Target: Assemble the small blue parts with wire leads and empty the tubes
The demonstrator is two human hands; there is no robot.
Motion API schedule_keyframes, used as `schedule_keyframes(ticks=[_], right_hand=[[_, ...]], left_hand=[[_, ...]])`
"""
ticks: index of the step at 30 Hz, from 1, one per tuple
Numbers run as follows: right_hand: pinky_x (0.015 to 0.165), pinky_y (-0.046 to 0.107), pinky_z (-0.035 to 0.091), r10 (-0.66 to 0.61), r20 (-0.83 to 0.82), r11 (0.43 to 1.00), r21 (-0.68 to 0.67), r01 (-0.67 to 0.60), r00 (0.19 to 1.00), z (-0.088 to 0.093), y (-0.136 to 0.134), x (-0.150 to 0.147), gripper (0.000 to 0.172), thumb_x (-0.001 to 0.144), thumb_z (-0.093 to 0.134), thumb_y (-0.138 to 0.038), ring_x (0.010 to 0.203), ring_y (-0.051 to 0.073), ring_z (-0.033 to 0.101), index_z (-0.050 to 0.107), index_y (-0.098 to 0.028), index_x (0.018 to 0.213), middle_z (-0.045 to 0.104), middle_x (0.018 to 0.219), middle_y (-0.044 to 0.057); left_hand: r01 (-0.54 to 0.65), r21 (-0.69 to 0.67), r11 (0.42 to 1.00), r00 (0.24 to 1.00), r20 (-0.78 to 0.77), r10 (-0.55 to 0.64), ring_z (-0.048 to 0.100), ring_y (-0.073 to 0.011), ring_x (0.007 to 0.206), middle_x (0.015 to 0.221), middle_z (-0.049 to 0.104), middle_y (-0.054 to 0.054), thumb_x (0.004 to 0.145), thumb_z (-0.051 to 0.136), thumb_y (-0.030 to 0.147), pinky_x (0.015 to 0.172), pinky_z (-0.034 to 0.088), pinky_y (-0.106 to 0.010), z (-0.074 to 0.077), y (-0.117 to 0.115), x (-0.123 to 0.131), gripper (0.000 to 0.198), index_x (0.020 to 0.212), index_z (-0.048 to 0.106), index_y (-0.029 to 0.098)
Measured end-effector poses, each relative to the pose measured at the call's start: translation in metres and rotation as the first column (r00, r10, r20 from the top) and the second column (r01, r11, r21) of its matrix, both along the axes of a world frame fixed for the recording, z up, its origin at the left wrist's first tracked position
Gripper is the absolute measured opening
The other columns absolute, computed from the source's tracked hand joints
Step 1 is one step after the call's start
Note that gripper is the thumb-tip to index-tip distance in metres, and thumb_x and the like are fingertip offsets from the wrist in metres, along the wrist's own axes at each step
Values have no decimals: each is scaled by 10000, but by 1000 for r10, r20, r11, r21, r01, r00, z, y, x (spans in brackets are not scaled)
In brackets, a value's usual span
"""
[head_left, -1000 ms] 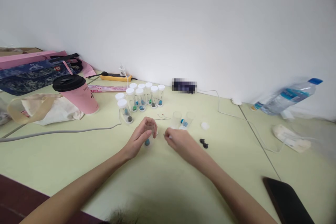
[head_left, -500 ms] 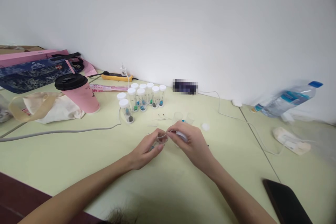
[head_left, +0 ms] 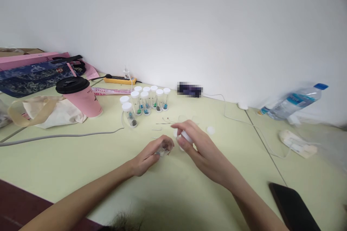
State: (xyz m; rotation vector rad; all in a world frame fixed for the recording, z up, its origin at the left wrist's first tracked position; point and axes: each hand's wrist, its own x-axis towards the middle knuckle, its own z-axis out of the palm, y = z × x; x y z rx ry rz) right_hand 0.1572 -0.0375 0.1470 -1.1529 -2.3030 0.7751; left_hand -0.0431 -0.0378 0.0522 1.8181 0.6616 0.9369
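Observation:
My left hand (head_left: 151,153) is curled round a small clear vial (head_left: 164,148), held low over the pale green table (head_left: 81,158). Close to its right, my right hand (head_left: 199,144) is closed on a small white cap (head_left: 186,136), a few centimetres from the vial's mouth. Behind my hands stands a cluster of several clear vials with white caps (head_left: 145,101) holding small blue, green and dark parts. Thin wire-like pieces (head_left: 162,122) lie on the table between that cluster and my hands. A loose white cap (head_left: 210,129) lies just past my right hand.
A pink cup with a black lid (head_left: 80,97) stands at the left beside a cloth bag (head_left: 46,112). A grey cable (head_left: 62,135) crosses the left side. A yellow power strip (head_left: 119,78) lies by the wall. A water bottle (head_left: 295,101) lies at the right; a black phone (head_left: 292,207) rests near the front right.
My left hand has tipped the vial over and drawn it nearer to me. My right hand has picked up a white cap and come close to the vial.

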Motion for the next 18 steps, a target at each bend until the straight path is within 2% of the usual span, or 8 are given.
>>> schedule_keyframes(ticks=[2, 5, 8, 12, 15, 18], right_hand=[[785, 292, 493, 16, 52, 999, -29, -14, 999, 5, -3, 5, 405, 989, 290, -306, 907, 147, 574, 321, -302, 1392, 482, 1221, 68], [807, 313, 508, 53, 129, 999, -13, -52, 990, 6, -4, 11, 498, 977, 313, -262, 938, 148, 576, 188, -332, 1454, 434, 1278, 76], [811, 328, 506, 90, 136, 995, 38, -96, 987, 2, -3, 10, 492, 953, 381, -205, 979, 167, 579, 283, -330, 1419, 511, 1228, 67], [803, 322, 497, 125, 127, 988, 76, -135, 984, -3, -2, 4, 345, 921, 457, -171, 992, 186, 592, 503, -276, 1246, 596, 1172, 51], [822, 309, 493, 140, 125, 986, 76, -151, 982, -4, -1, 2, 272, 913, 470, -156, 984, 175, 602, 569, -255, 1147, 618, 1155, 38], [839, 311, 493, 159, 127, 980, 102, -172, 979, -5, -1, 1, 261, 920, 466, -168, 997, 180, 606, 594, -249, 1132, 628, 1151, 44]], left_hand=[[-6, 1, 1000, 1000, 4, 6, 435, -203, 779, 878, 480, -59, 869, 332, 487, 731, 369, -339, 1, -1, 1, 359, 1013, 466, 186], [-4, 0, 1000, 1000, -21, 4, 435, -195, 784, 892, 487, -60, 891, 342, 470, 731, 367, -324, 2, -2, 4, 342, 1028, 466, 182], [-8, -26, 1000, 998, -58, 7, 443, -180, 776, 891, 496, -49, 906, 375, 431, 711, 366, -298, 2, -3, 6, 291, 1027, 470, 183], [-14, -42, 999, 997, -82, 10, 452, -172, 768, 869, 506, -38, 904, 408, 428, 705, 372, -282, -1, -2, 7, 285, 984, 506, 173], [-9, -31, 999, 996, -84, 7, 458, -168, 772, 858, 509, -32, 907, 404, 433, 717, 376, -278, -3, -1, 6, 292, 953, 523, 171], [-5, -15, 1000, 996, -89, 3, 454, -165, 757, 844, 515, -30, 912, 380, 453, 708, 378, -275, -3, -1, 6, 319, 957, 524, 173]])
